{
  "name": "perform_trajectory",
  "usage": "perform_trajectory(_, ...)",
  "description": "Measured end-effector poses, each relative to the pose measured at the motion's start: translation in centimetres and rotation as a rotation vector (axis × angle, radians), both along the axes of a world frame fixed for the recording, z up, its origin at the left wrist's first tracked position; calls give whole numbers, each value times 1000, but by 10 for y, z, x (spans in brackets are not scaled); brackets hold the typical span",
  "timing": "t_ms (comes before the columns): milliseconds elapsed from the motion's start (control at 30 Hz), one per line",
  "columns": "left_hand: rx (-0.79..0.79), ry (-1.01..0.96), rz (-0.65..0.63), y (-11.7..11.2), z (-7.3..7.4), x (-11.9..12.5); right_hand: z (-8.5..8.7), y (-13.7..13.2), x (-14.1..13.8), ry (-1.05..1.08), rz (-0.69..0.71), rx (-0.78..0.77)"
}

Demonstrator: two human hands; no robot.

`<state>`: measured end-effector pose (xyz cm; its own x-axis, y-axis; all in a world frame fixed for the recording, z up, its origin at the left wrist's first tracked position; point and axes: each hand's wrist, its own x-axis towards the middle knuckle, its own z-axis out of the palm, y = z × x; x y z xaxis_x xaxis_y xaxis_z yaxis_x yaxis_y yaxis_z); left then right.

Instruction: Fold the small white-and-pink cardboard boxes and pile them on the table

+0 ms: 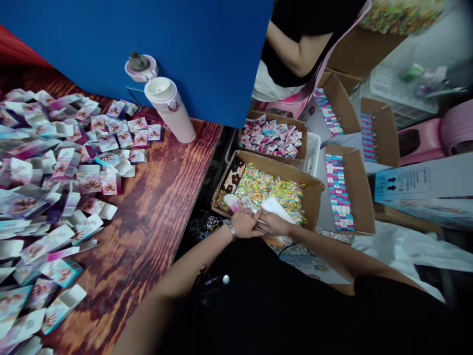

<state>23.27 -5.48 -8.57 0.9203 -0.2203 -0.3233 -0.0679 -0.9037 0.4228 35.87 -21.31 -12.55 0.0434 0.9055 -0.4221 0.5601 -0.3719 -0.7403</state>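
My left hand (246, 223), with a metal wristwatch (231, 230) on its wrist, meets my right hand (274, 223) at the near edge of a cardboard box (266, 166). Between them they pinch a crumpled clear plastic bag (251, 206), and a white sheet (276, 208) lies just beyond my right fingers. The box is full of small multicoloured packets (268, 190), with a dark flower-patterned piece (234, 175) at its left corner. The hands partly hide the box's near wall.
A wooden table (155, 207) to the left bears many printed card packets (59, 167) and a pale pink bottle (170, 109). A blue panel (148, 29) stands behind it. A seated co-worker (295, 54) is at the top. Further cardboard boxes (349, 192) hold packets.
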Motion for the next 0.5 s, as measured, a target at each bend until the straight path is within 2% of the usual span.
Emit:
perform_trajectory(100,-1,-22,-27,1,-4,-3,12,-9,41,50,22,-62)
perform_trajectory(167,-3,-31,-70,1,-6,-6,16,-18,75,-238,-226,-210)
perform_trajectory(267,-4,-44,-108,2,-10,-8,7,-26,108,-466,-371,-310)
perform_trajectory(400,-3,-76,-107,2,-19,-8,-23,-12,108,-589,-417,-464)
perform_trajectory(500,-13,-85,-114,2,-25,-8,-38,5,103,-611,-382,-492)
